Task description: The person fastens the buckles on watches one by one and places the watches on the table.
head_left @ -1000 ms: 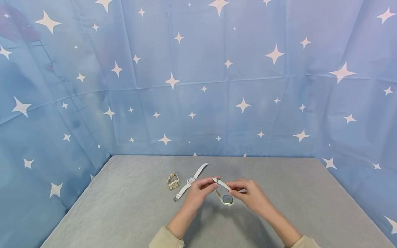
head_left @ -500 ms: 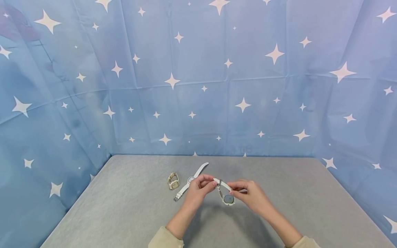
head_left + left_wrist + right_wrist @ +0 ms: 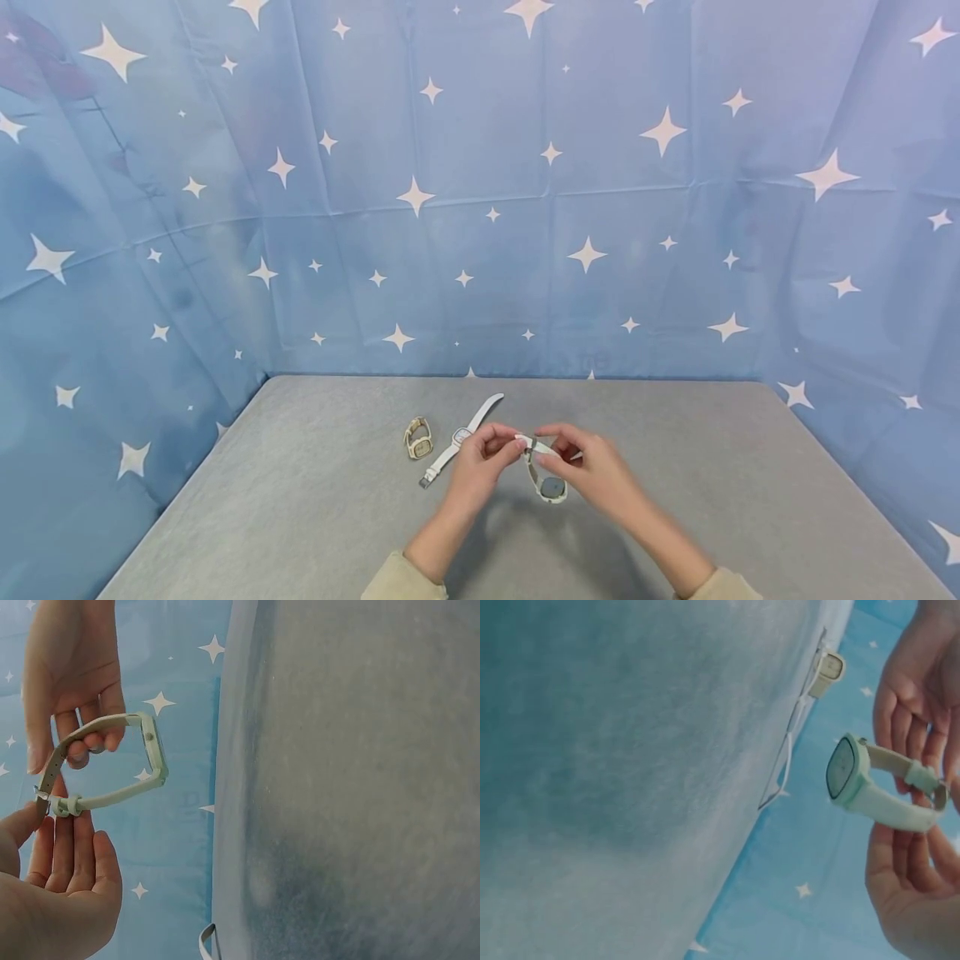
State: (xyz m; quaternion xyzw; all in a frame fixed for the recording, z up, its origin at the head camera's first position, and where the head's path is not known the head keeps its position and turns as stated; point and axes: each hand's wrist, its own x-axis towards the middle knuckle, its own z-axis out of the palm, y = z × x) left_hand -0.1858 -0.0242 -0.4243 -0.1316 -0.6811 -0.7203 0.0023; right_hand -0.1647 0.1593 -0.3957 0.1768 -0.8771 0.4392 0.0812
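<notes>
A pale mint-white wristwatch (image 3: 553, 488) with a dark squarish face hangs above the table, its strap bent into a loop. My left hand (image 3: 480, 462) pinches the strap at the buckle (image 3: 42, 793) between thumb and fingers. Close beside it, my right hand (image 3: 603, 475) holds the strap, thumb on the near side and index finger stretched over it. In the left wrist view, the strap end runs through the buckle, and a strap loop (image 3: 73, 805) sits just past it.
To the left of my hands, a white wristwatch (image 3: 489, 407) lies stretched out on the grey table (image 3: 300, 500), partly behind my left hand. A beige wristwatch (image 3: 422, 448) with its strap looped stands left of that. A blue star-patterned cloth (image 3: 495, 250) hangs behind.
My right hand has slid left along the strap, close to my left hand. The watch face hangs slightly lower. The left hand has barely moved, and the two watches on the table have stayed put.
</notes>
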